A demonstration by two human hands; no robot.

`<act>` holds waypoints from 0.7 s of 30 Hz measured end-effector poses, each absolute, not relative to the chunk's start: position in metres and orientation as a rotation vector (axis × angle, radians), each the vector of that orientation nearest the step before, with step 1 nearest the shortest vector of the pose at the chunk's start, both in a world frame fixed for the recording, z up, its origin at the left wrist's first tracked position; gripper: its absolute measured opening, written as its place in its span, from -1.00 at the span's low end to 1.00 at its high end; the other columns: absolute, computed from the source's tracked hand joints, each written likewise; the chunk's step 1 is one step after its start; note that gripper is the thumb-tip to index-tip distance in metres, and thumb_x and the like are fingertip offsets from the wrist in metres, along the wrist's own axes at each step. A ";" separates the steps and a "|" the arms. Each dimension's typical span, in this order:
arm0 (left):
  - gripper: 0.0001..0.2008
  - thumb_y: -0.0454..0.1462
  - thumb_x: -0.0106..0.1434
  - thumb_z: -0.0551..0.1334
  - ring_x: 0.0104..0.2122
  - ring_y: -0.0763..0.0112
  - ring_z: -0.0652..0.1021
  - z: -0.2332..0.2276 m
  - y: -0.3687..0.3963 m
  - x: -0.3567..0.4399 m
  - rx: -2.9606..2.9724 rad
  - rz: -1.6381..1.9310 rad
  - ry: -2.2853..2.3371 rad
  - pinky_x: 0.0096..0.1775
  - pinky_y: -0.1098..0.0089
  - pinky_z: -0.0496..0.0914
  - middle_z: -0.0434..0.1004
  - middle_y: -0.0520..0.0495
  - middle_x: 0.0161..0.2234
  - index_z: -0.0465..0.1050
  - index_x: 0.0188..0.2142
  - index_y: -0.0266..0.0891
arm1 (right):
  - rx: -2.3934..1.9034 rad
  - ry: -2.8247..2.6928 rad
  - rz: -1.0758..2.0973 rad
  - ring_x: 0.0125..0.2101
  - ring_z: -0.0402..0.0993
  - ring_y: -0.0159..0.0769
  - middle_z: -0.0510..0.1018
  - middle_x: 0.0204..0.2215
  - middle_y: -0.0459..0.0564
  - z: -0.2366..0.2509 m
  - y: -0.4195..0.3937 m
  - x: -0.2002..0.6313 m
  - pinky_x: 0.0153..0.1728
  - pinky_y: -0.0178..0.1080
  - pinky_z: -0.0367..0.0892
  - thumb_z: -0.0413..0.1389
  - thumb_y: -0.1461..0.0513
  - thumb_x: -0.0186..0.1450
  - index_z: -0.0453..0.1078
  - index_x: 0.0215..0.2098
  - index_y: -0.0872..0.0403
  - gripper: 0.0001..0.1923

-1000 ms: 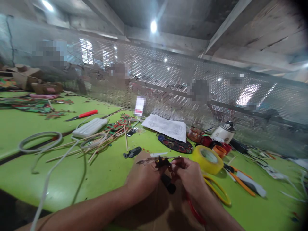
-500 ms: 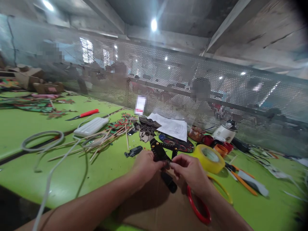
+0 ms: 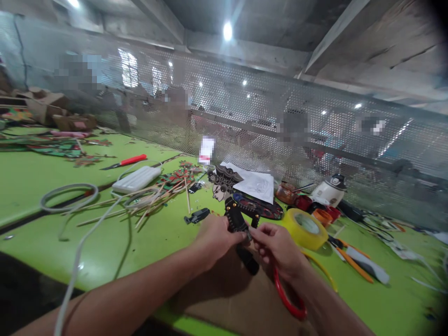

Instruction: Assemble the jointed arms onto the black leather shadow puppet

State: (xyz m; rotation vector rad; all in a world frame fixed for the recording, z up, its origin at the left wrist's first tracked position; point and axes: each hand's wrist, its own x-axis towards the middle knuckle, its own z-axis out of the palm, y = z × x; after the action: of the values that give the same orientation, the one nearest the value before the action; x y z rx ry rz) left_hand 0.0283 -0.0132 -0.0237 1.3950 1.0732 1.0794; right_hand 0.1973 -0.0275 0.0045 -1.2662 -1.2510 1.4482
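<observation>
A black shadow puppet (image 3: 236, 215) with a cut-out profile head, a dark headdress and gold-coloured joint studs is held over the cardboard. My left hand (image 3: 217, 237) is closed on its body, thumb on top. My right hand (image 3: 276, 242) pinches at the lower edge of the body, close to the left thumb; whatever lies between those fingertips is too small to make out. A black limb of the puppet hangs below my hands. Under my right wrist are red-handled scissors (image 3: 290, 301), partly hidden. A loose black puppet piece (image 3: 197, 216) lies left of my left hand.
Brown cardboard (image 3: 224, 298) lies under my hands on the green table (image 3: 154, 256). To the right are yellow tape (image 3: 305, 228), paint jars (image 3: 322, 215) and orange-handled pliers (image 3: 353, 261). At left lie sticks (image 3: 143, 210), a white power strip (image 3: 137, 179) and a red-handled knife (image 3: 128, 161).
The puppet's head and body have shifted slightly right in view, and the camera has turned a little. Both hands stay closed at nearly the same spot on the puppet.
</observation>
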 end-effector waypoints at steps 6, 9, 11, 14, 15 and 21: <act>-0.66 -0.24 -0.01 0.34 -0.34 0.27 0.56 -0.015 -0.010 0.027 1.378 1.095 1.108 -0.30 0.37 0.39 0.60 -0.08 -0.36 0.54 -0.19 -0.27 | -1.141 -1.198 1.534 -0.63 0.31 -0.50 0.45 -0.60 -0.10 0.004 -0.027 0.198 -0.65 -0.42 0.26 0.28 -0.10 0.05 0.39 -0.47 0.15 -0.53; -0.66 -0.24 -0.02 0.35 -0.34 0.27 0.56 -0.015 -0.011 0.027 1.396 1.085 1.117 -0.30 0.38 0.39 0.61 -0.07 -0.38 0.54 -0.20 -0.26 | -1.152 -1.301 1.422 -0.61 0.32 -0.47 0.45 -0.60 -0.09 0.000 -0.026 0.199 -0.64 -0.41 0.29 0.31 -0.05 0.03 0.40 -0.48 0.16 -0.56; -0.68 -0.24 -0.01 0.35 -0.35 0.28 0.56 -0.014 -0.012 0.028 1.407 1.065 1.101 -0.30 0.39 0.38 0.60 -0.06 -0.40 0.55 -0.21 -0.25 | -1.142 -1.363 1.369 -0.61 0.32 -0.47 0.45 -0.60 -0.10 -0.002 -0.026 0.200 -0.64 -0.40 0.30 0.32 -0.03 0.04 0.40 -0.48 0.17 -0.57; -0.69 -0.24 -0.01 0.35 -0.37 0.28 0.56 -0.013 -0.013 0.028 1.396 1.031 1.051 -0.31 0.40 0.38 0.60 -0.06 -0.41 0.57 -0.21 -0.24 | -1.152 -1.423 1.317 -0.61 0.32 -0.46 0.46 -0.60 -0.10 -0.005 -0.024 0.201 -0.64 -0.39 0.30 0.29 -0.04 0.06 0.39 -0.47 0.15 -0.59; -0.69 -0.23 0.00 0.35 -0.37 0.28 0.56 -0.012 -0.013 0.028 1.384 1.027 1.035 -0.32 0.40 0.38 0.60 -0.06 -0.41 0.57 -0.22 -0.24 | -1.162 -1.442 1.305 -0.62 0.31 -0.46 0.45 -0.61 -0.11 -0.006 -0.024 0.202 -0.64 -0.39 0.29 0.28 -0.04 0.07 0.38 -0.47 0.15 -0.59; -0.74 -0.22 0.01 0.32 -0.39 0.30 0.55 -0.014 -0.015 0.027 1.359 1.019 1.044 -0.33 0.41 0.37 0.60 -0.04 -0.43 0.59 -0.27 -0.24 | -1.189 -1.505 1.296 -0.70 0.23 -0.50 0.40 -0.67 -0.18 -0.013 -0.024 0.200 -0.71 -0.41 0.18 0.26 -0.01 0.08 0.33 -0.49 0.12 -0.63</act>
State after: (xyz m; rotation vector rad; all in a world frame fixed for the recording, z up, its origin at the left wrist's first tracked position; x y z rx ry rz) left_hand 0.0268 -0.0147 -0.0136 1.3593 1.0441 1.0195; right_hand 0.1998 -0.0240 -0.0133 -1.1887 -1.5048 1.2958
